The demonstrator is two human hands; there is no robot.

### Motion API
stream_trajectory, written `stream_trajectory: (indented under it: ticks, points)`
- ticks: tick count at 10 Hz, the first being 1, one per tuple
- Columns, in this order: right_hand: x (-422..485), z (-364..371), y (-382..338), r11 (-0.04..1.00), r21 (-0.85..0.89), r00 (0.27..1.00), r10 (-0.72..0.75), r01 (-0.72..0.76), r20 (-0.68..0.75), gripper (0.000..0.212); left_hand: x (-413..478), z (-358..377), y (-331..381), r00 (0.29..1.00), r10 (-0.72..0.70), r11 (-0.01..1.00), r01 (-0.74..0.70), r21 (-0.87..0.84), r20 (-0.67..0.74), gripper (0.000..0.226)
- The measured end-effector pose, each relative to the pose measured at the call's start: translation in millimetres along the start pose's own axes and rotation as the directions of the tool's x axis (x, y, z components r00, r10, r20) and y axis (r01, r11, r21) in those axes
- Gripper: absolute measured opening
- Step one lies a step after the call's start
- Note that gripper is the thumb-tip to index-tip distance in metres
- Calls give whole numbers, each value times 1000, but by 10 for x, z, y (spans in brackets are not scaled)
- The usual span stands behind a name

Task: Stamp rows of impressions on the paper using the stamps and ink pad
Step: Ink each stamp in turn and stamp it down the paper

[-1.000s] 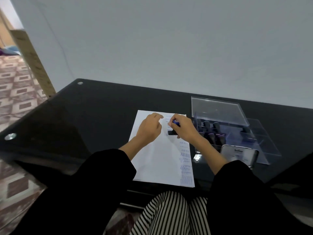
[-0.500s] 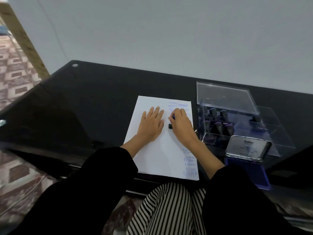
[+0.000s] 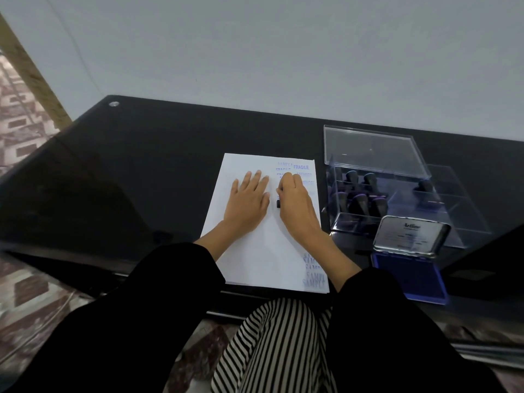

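Your right grip [image 3: 295, 202] is curled round the stamp [image 3: 278, 204], whose base seems to be down on the paper [image 3: 255, 259], under the blue prints at top right. Press straight down without rocking, then lift cleanly so the ink doesn't smear. Your left grip [image 3: 248, 204] lies flat and wide just beside it; let it pin the sheet. The bench [image 3: 141, 180] is glossy black glass. The pad [image 3: 408, 276] sits open at your right, by a clear box [image 3: 397, 194]. There is a plain wall behind and patterned floor [image 3: 22, 131] to the left.
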State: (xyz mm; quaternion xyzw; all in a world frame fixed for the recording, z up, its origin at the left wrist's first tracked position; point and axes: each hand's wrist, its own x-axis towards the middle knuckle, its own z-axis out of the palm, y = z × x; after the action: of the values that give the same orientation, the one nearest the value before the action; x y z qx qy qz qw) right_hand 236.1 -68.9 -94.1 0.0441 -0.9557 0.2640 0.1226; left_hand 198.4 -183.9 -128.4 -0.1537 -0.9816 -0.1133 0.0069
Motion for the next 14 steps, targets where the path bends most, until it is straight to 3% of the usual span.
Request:
stream_trajectory:
  ticks: [3, 4, 6, 8, 10, 12, 14]
  points:
    - [20, -48, -7, 1000, -2, 999, -12, 12, 53, 12, 0, -3, -3, 1000, -3, 1000, 3, -5, 1, 50]
    - [46, -69, 43, 995, 102, 999, -9, 5, 47, 12, -5, -29, 0, 1000, -5, 1000, 6, -21, 11, 50]
    - [66, -340, 162, 906, 419, 963, 167, -65, -212, 9, -45, -96, 30, 1000, -1, 985, -2, -172, -18, 47]
    - [44, -431, 234, 759, 612, 909, 388, -223, -149, 8, -80, -129, 92, 998, -12, 960, -7, -281, -66, 44]
    - [-14, -664, 238, 639, 735, 898, 430, -225, -99, 19, -164, -315, 232, 988, 59, 938, -105, -330, -145, 39]
    - [-151, -1176, 435, 676, 695, 878, 459, -247, -135, 8, -236, -614, 554, 974, 146, 915, -200, -350, -176, 37]
    - [-84, -1688, 888, 802, 539, 874, 432, -259, -223, 18, -126, -850, 1087, 932, 293, 879, -350, -324, -212, 37]
